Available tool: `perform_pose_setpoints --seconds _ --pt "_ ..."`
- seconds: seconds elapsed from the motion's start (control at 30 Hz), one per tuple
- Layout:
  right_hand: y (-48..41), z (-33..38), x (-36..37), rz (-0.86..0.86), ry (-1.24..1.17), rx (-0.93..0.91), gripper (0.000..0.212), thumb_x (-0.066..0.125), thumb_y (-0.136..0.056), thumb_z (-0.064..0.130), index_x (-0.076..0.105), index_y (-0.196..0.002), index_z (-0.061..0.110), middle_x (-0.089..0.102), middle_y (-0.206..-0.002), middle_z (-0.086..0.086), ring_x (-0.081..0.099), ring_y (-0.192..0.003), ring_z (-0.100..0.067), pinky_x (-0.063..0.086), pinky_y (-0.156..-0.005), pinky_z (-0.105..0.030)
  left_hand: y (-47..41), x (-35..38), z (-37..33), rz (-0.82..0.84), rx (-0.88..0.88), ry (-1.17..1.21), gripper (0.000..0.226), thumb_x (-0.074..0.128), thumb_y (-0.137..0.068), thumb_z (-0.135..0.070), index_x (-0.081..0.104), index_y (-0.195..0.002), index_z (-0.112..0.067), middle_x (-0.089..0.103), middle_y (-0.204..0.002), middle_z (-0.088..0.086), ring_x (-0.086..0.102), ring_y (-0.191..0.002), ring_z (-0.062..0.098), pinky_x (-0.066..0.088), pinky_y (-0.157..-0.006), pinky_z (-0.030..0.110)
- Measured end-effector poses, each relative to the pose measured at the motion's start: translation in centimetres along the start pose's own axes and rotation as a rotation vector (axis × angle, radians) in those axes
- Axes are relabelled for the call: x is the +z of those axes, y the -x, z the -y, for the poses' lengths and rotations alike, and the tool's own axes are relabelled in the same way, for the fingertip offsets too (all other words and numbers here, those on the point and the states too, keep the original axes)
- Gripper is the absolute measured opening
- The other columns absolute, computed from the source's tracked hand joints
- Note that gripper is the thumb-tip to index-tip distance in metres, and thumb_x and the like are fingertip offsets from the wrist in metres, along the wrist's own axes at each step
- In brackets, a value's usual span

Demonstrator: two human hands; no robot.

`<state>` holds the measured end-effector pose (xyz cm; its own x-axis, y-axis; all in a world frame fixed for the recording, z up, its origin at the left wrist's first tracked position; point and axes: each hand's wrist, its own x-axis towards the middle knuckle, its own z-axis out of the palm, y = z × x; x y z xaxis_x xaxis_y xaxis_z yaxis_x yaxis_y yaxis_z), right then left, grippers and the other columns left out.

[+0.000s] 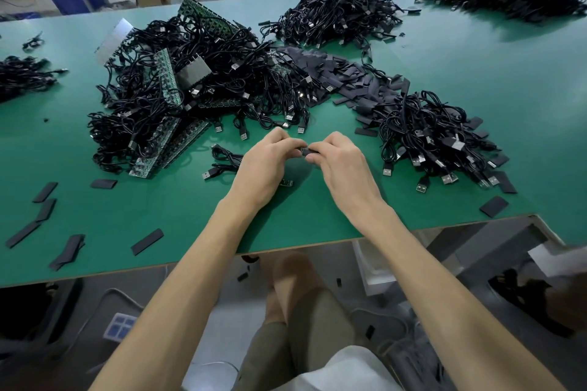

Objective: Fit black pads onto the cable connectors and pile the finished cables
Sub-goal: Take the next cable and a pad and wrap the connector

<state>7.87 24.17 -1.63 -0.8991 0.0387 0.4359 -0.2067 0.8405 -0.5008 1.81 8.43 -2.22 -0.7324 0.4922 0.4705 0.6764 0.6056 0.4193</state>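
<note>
I have my left hand (266,162) pinching the thin black cable's connector end (302,147) and my right hand (341,163) pinching the small black rectangular pad (313,153), the two meeting end-on, parallel to the green tabletop's (190,216) near edge.

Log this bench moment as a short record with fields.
Surface: green table
Left hand: pinches one end of the black pad
Right hand: pinches its other end
Cable: loose on the table, runs under the left hand
Left pile: cables mixed with circuit-board strips
Right pile: cables, USB plugs showing
Pad heap: between the piles
Stray pads: near edge, left
</note>
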Motion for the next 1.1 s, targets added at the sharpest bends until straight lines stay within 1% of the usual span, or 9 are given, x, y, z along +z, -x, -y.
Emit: perform_pose_setpoints --seconds 0.17,0.27,0.4,0.5,0.57,0.7,0.83,0.93,1.1 --pt "-0.02 0.00 0.07 -0.020 0.015 0.024 0.022 0.062 -0.102 0.018 0.074 -0.116 0.005 0.058 -0.096 -0.010 0.058 -0.092 -0.028 0.052 -0.080 -0.046 -0.12 0.38 0.31 0.023 0.022 0.022 0.028 0.058 -0.096 -0.001 0.073 -0.117 -0.011 0.058 -0.097 0.001 0.066 -0.089 0.008 0.058 -0.076 0.043" --pt "-0.08 -0.11 0.06 -0.032 0.019 0.050 0.022 0.062 -0.102 0.019 0.074 -0.114 0.006 0.059 -0.096 -0.010 0.058 -0.092 -0.028 0.052 -0.080 -0.046 -0.38 0.57 0.30 0.026 0.020 0.047 0.028 0.063 -0.095 0.002 0.074 -0.118 -0.009 0.061 -0.094 0.005 0.060 -0.082 0.012 0.055 -0.074 0.038" --pt "-0.02 -0.11 -0.09 -0.002 -0.012 0.017 0.023 0.062 -0.102 0.017 0.073 -0.118 0.005 0.058 -0.097 -0.010 0.058 -0.093 -0.025 0.052 -0.081 -0.045 -0.38 0.37 0.12 -0.007 -0.004 0.130 0.025 0.067 -0.093 -0.004 0.075 -0.117 -0.008 0.061 -0.087 -0.001 0.053 -0.066 0.000 0.049 -0.068 0.030" --pt "-0.02 -0.02 0.01 -0.022 0.004 0.020 0.022 0.062 -0.102 0.016 0.073 -0.116 0.004 0.058 -0.096 -0.010 0.058 -0.092 -0.026 0.052 -0.080 -0.046 -0.45 -0.01 0.11 -0.033 -0.064 0.163 0.029 0.069 -0.094 -0.011 0.073 -0.122 -0.011 0.064 -0.087 -0.008 0.056 -0.068 -0.008 0.053 -0.075 0.032" --pt "-0.03 0.00 0.12 -0.040 0.018 0.036 0.021 0.062 -0.102 0.016 0.073 -0.116 0.004 0.058 -0.096 -0.010 0.059 -0.092 -0.027 0.052 -0.079 -0.046 -0.44 -0.21 -0.06 -0.036 -0.057 0.164 0.029 0.071 -0.094 -0.016 0.073 -0.122 -0.013 0.066 -0.093 -0.008 0.058 -0.074 -0.004 0.054 -0.081 0.034" --pt "-0.20 -0.19 0.14 -0.082 0.009 0.090 0.020 0.063 -0.101 0.012 0.073 -0.117 0.005 0.060 -0.102 -0.011 0.059 -0.097 -0.028 0.051 -0.080 -0.041 -0.51 -0.19 -0.04 -0.028 -0.090 0.133 0.033 0.073 -0.093 -0.020 0.071 -0.125 -0.014 0.063 -0.107 -0.003 0.061 -0.092 0.016 0.051 -0.089 0.036" --pt "-0.33 -0.30 0.28 -0.105 0.012 0.122 0.019 0.063 -0.100 0.009 0.073 -0.116 0.006 0.060 -0.102 -0.009 0.059 -0.098 -0.026 0.048 -0.079 -0.036 -0.46 -0.13 0.21 -0.094 -0.132 0.056 0.029 0.074 -0.092 -0.025 0.074 -0.119 -0.016 0.067 -0.105 0.000 0.060 -0.087 0.022 0.041 -0.090 0.025" --pt "-0.37 -0.41 0.39 -0.119 0.006 0.127 0.018 0.064 -0.100 0.010 0.074 -0.115 0.005 0.061 -0.101 -0.010 0.059 -0.096 -0.027 0.049 -0.079 -0.037 -0.60 -0.03 0.22 -0.107 -0.144 -0.112 0.022 0.070 -0.094 -0.033 0.077 -0.108 -0.017 0.073 -0.099 0.000 0.061 -0.091 0.022 0.034 -0.087 0.036" --pt "-0.30 -0.29 0.53 0.005 0.021 0.043 0.022 0.063 -0.102 0.017 0.073 -0.117 0.005 0.060 -0.100 -0.010 0.059 -0.097 -0.027 0.050 -0.084 -0.041 -0.52 0.07 0.30 -0.065 -0.102 -0.034 0.014 0.069 -0.095 -0.019 0.079 -0.101 -0.012 0.071 -0.094 0.002 0.057 -0.081 0.026 0.031 -0.079 0.032"
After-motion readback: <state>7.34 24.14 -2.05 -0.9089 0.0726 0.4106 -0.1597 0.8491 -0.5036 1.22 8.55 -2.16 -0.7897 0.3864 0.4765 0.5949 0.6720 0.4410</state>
